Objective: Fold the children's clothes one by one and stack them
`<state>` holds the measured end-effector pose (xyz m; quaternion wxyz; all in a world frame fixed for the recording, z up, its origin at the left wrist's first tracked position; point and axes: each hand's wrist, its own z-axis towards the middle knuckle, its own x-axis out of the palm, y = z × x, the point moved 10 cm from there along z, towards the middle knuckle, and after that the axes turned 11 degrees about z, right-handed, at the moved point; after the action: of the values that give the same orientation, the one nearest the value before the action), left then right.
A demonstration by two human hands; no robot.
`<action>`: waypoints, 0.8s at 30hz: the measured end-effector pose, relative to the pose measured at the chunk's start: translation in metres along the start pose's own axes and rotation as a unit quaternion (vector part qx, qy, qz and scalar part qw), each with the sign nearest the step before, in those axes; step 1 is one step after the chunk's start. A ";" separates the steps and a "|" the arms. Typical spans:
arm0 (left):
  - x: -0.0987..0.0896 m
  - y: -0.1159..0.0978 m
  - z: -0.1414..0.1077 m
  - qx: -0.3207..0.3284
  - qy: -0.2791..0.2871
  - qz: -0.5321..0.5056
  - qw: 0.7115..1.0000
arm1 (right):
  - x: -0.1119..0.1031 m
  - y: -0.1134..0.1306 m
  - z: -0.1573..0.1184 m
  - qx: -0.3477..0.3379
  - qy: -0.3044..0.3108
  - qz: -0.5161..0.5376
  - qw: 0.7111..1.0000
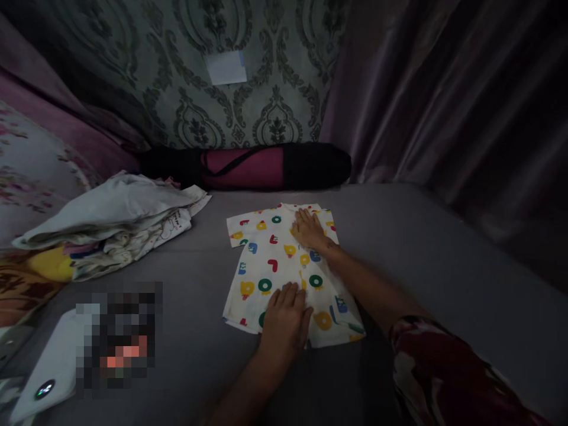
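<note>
Smoothing Flat: Two Hands on a Small Printed Shirt

Nearest, the left hand lies palm down on the lower front of the white shirt, open, its fingers close together and pointing away. Well apart at lower left, a white phone-like object lies beside a pixelated patch that hides what is there.

The shirt is spread on the grey sheet, hem toward the person, collar end away, one short sleeve out to the left. Its print shows green rings, red and blue letters and yellow ducks. Near the collar, the right hand rests palm down, open, its fingers slightly parted; a dark red patterned sleeve covers that arm farther back.

To the left of the shirt, apart from it, sits a heap of pale cloth. Beyond, a black and pink roll lies along the patterned wall, which bears a white sheet of paper. Purplish curtains hang at right.
</note>
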<state>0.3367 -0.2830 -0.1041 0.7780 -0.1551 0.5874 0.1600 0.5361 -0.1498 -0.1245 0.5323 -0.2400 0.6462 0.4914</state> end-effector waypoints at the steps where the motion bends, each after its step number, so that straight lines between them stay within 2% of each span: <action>1: -0.001 0.000 0.000 0.001 0.002 0.001 1.000 | 0.000 -0.001 -0.004 0.006 -0.005 0.007 1.000; 6: -0.009 0.000 0.001 0.005 0.017 -0.013 1.000 | -0.007 -0.010 -0.013 0.025 0.022 0.059 0.998; 10: -0.011 -0.001 0.001 0.003 0.035 -0.024 0.999 | -0.022 -0.028 -0.032 0.042 -0.019 0.034 0.998; 18: -0.021 0.007 0.004 -0.003 0.025 -0.088 0.996 | -0.017 -0.053 -0.066 0.073 0.001 0.082 0.994; 24: -0.023 0.020 0.007 -0.039 0.048 -0.127 0.990 | -0.025 -0.040 -0.110 0.052 -0.037 0.023 0.998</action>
<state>0.3284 -0.2630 -0.0815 0.7564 -0.2661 0.5929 0.0745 0.5274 -0.2694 -0.1225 0.5559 -0.1787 0.6561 0.4781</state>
